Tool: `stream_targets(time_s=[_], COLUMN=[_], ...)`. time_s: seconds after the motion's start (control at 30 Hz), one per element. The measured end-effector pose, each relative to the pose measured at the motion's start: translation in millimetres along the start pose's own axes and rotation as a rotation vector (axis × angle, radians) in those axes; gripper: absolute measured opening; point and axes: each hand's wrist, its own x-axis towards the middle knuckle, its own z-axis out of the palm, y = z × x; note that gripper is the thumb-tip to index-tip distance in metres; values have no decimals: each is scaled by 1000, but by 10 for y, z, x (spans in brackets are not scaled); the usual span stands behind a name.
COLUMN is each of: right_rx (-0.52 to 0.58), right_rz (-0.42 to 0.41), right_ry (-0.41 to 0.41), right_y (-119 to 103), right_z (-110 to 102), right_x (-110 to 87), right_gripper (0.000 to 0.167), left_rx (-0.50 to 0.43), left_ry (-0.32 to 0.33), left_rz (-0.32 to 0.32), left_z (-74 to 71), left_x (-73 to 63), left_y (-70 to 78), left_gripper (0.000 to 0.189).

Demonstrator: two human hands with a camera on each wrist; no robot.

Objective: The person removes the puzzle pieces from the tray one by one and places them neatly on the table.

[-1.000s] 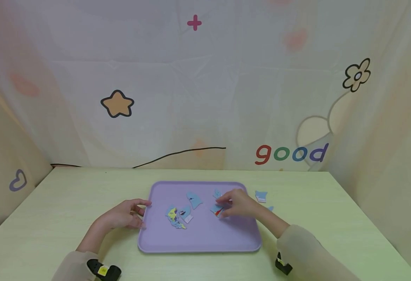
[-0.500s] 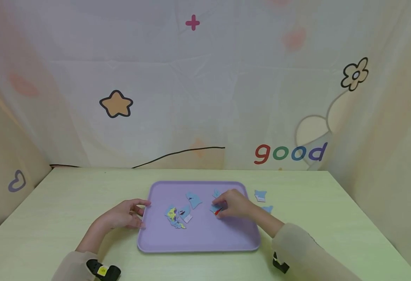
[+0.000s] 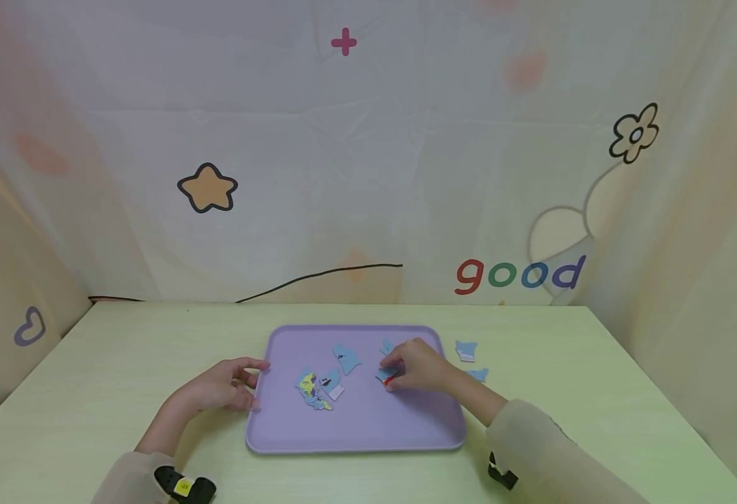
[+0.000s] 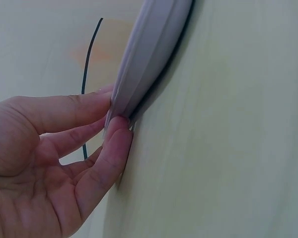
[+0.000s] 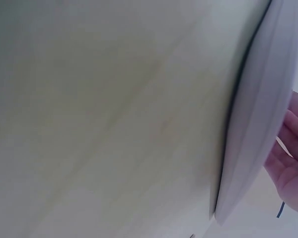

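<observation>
Spread behind both grips: a pale printed fabric backdrop [image 3: 267, 140] with an orange star, a flower and the word "good" in coloured letters. Stretched beneath both grips: a pale yellow-green wood-grain surface [image 3: 595, 378]. Set on it, between the grips and partly under the right one: a lilac rectangular tray [image 3: 355, 427] with rounded corners and a raised rim. Holding the tray's near-side left rim with thumb and fingers: the left grip [image 3: 232, 383]. Reaching over the tray's right half, with thumb and forefinger bent and pinching a flat light-blue cut-out piece with red print [image 3: 383, 376]: the right grip [image 3: 415, 365]. Cannot tell whether that piece is lifted, being partly hidden by fingers. Lying on the tray between the grips, nearer the left: a flat blue-and-yellow clump of cut-outs [image 3: 310, 388]; at its right, a blue piece with a white patch [image 3: 328, 380]; beyond, a plain-looking blue piece [image 3: 346, 358]. Outside the tray, right of the right grip: two blue pieces [image 3: 466, 351]. Just beyond the right grip, partly covered: a small blue piece [image 3: 386, 346].
</observation>
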Motion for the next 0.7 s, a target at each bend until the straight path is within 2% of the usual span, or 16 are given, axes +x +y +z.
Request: stream_targets(time_s=[0.33, 0.53, 0.7], right_rx=[100, 114, 139], right_rz=[58, 73, 94], right_ry=[24, 42, 60], right_y=[23, 31, 32], right_z=[-45, -73, -109], right_x=[-31, -53, -87], right_gripper=[32, 31, 33], left_rx=[0, 3, 7], left_ry=[1, 19, 10], left_rz=[2, -10, 2], left_z=[0, 5, -3], left_x=[-10, -2, -4], left_y=[3, 10, -7], left_gripper=[63, 63, 63])
